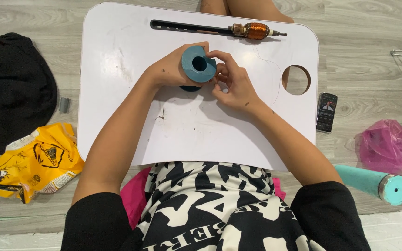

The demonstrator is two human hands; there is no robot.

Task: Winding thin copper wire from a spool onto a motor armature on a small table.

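At the middle of the white lap table (117,93), the left hand (170,69) wraps around a blue spool (198,66), gripping it with the hollow core facing up. The right hand (231,83) sits just beside the spool, fingers (219,58) curled and pinched at its rim; what they pinch is too small to tell. A copper-wound motor armature (256,31) lies along the table's far edge, well apart from the spool, and 1 phone (326,112) rests on the floor beside the table's right edge.
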